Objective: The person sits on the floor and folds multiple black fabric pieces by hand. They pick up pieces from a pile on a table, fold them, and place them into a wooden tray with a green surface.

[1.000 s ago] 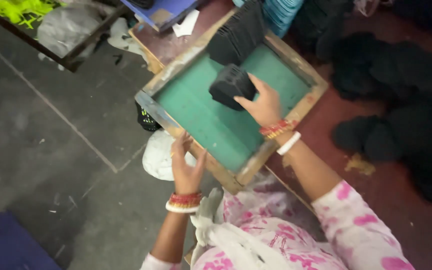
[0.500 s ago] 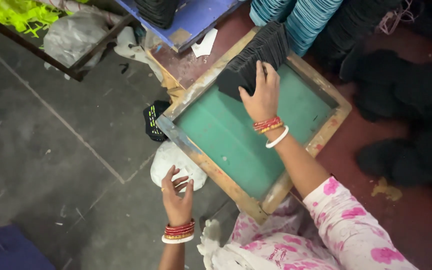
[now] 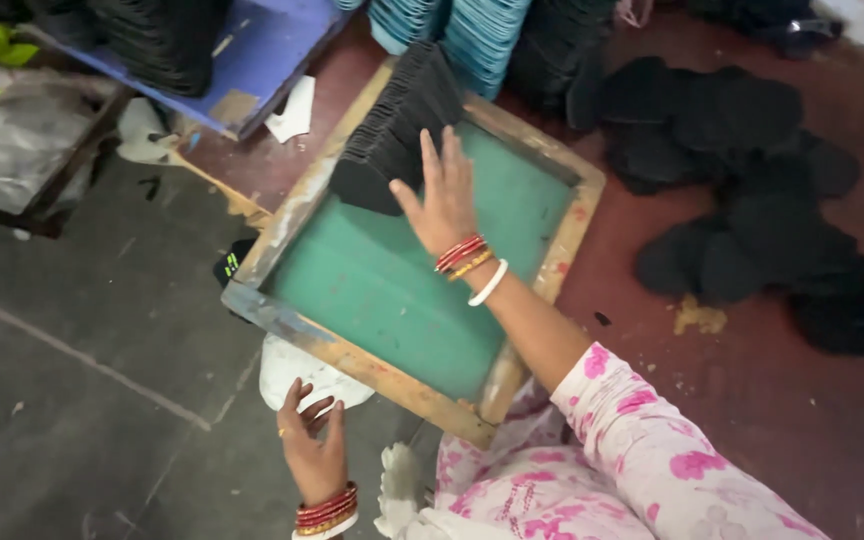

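A wooden frame (image 3: 282,215) with a green mesh screen (image 3: 392,290) lies on a dark red table. A row of black flat pieces (image 3: 392,125) leans at the screen's far corner. My right hand (image 3: 442,195) hovers flat over the screen beside that row, fingers spread, holding nothing. My left hand (image 3: 312,450) hangs off the near side of the frame, fingers loosely apart and empty, just below a white bag (image 3: 302,370).
Stacks of teal pieces (image 3: 452,30) and black pieces (image 3: 562,55) stand beyond the frame. Loose black pieces (image 3: 752,200) are heaped on the table at right. A blue board (image 3: 252,45) carries more black stacks at upper left. Grey floor lies at left.
My right hand has let go of the black row and opened flat beside it. My left hand dropped lower, away from the frame's edge. The view shifted right.
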